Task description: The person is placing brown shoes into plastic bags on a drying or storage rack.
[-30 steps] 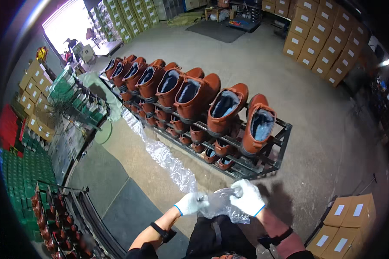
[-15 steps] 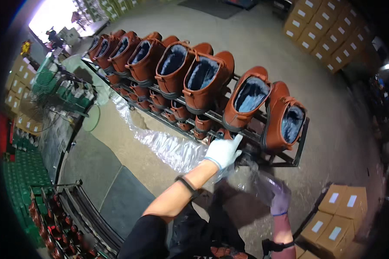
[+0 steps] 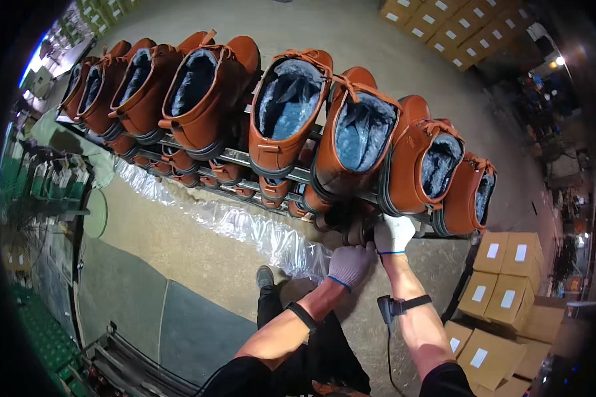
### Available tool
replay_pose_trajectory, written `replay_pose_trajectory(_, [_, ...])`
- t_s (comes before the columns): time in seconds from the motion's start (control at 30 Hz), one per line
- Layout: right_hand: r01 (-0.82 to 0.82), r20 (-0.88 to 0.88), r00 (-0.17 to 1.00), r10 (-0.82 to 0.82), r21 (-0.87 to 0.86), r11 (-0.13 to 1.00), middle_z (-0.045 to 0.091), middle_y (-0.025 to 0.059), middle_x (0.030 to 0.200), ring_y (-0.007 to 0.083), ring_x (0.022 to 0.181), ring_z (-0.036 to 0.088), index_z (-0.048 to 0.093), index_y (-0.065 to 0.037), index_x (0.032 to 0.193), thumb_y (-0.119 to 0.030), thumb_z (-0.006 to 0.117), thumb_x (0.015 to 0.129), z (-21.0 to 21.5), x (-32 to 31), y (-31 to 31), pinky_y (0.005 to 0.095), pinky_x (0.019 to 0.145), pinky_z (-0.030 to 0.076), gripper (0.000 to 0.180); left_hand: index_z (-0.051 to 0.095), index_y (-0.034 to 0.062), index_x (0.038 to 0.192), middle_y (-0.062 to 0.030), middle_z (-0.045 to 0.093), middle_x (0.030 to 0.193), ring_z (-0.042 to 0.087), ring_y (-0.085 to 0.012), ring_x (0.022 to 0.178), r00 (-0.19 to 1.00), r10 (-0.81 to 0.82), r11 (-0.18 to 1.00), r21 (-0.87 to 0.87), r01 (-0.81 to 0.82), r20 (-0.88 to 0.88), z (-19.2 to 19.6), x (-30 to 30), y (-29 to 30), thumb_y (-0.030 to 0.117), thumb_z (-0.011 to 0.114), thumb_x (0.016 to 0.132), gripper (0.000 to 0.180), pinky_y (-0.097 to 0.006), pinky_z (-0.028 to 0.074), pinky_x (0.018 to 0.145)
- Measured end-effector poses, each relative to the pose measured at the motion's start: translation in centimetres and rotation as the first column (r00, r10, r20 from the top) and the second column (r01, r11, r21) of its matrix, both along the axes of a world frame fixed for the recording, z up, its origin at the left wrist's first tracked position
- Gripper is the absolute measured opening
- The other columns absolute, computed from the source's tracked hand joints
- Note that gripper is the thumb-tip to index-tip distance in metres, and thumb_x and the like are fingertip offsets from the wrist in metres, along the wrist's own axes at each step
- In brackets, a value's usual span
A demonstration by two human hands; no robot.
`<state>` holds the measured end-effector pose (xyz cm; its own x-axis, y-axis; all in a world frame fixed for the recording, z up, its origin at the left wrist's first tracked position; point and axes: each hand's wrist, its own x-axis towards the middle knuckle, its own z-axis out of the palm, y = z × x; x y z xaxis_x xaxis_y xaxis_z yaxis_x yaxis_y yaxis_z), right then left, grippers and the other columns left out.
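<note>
My left hand (image 3: 351, 266), in a pale knit glove, is closed with its fingertips against a dark brown shoe (image 3: 356, 228) on a lower level of the rack. Beside it, my right hand (image 3: 395, 234), in a white glove, reaches in under the top row; its fingers are mostly hidden. Shadow covers much of that lower shoe. Right above my hands stand reddish-brown lace-up shoes with grey fleece lining, among them one shoe (image 3: 414, 173) over my right hand and another (image 3: 334, 165) to its left. More shoes fill the row toward the far left.
The black metal rack (image 3: 235, 156) runs from far left to near right. Crumpled clear plastic film (image 3: 245, 228) lies on the floor along it. Cartons (image 3: 500, 291) are stacked at the right. A round green base (image 3: 96, 213) stands at the left.
My right hand, which held clear plastic low at the right, has moved up to the rack without visible plastic. My left hand has drawn in beside it. The rack now appears closer.
</note>
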<state>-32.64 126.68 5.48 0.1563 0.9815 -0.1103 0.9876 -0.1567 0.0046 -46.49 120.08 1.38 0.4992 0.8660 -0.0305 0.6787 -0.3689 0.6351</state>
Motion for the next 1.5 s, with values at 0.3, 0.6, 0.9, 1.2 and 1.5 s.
replay_pose_trajectory(0.3, [0.166,-0.776,0.611,-0.154,-0.065,0.984,0.079,0.0183,0.096,0.0373,0.088,0.078,0.075,-0.009,0.099,-0.027,0.066,0.094,-7.9,10.7,-3.4,0.0528,0.073,0.059,0.02,0.077,0.0038,0.093,-0.0196,0.077,0.089,0.075,-0.0405,0.083,0.943,-0.151,0.988,0.033,0.148,0.296,0.0,7.1,-1.0,0.019,0.067,0.092,0.018,-0.053,0.058,0.073])
replay_pose_trajectory(0.6, [0.108,-0.441,0.882,0.168,0.536,0.838,0.066,0.029,0.132,0.0444,0.12,0.067,0.067,-0.002,0.126,-0.007,0.073,0.088,5.3,-3.7,-8.9,0.0494,0.102,0.056,0.039,0.067,0.0074,0.121,-0.0193,0.07,0.085,0.07,-0.0345,0.076,0.976,0.109,0.98,-0.185,-0.074,0.186,3.5,-0.7,7.1,0.023,0.057,0.107,0.023,-0.047,0.057,0.071])
replay_pose_trajectory(0.9, [-0.424,-0.434,0.867,0.244,-0.386,0.819,0.077,0.0181,0.099,0.0346,0.094,0.077,0.076,-0.005,0.106,-0.02,0.068,0.093,8.4,-3.4,-8.8,0.0468,0.082,0.062,0.021,0.073,0.0066,0.095,-0.0104,0.069,0.08,0.068,-0.0245,0.076,0.961,-0.208,0.973,-0.06,0.222,0.184,1.7,-14.5,-1.5,0.006,0.078,0.089,0.008,-0.038,0.054,0.07])
replay_pose_trajectory(1.2, [0.662,-0.985,0.089,-0.147,-0.052,0.748,0.077,0.0138,0.108,0.0253,0.094,0.076,0.073,0.005,0.117,-0.003,0.07,0.098,5.5,0.6,-18.2,0.0397,0.08,0.065,0.021,0.077,0.01,0.105,-0.018,0.076,0.086,0.074,-0.0416,0.077,0.988,0.02,0.975,0.215,-0.052,0.15,4.8,-15.2,11.7,0.029,0.069,0.097,0.022,-0.05,0.059,0.068])
replay_pose_trajectory(1.5, [-0.119,-0.113,0.961,0.251,0.651,0.749,0.077,0.0129,0.094,0.0343,0.087,0.075,0.079,-0.009,0.107,-0.007,0.068,0.086,1.5,-16.3,2.1,0.044,0.075,0.06,0.024,0.072,0.0176,0.117,-0.0155,0.077,0.09,0.076,-0.0399,0.083,0.987,-0.149,0.988,-0.04,0.147,-0.061,-0.3,-16.9,6.4,0.028,0.061,0.101,0.022,-0.054,0.059,0.068])
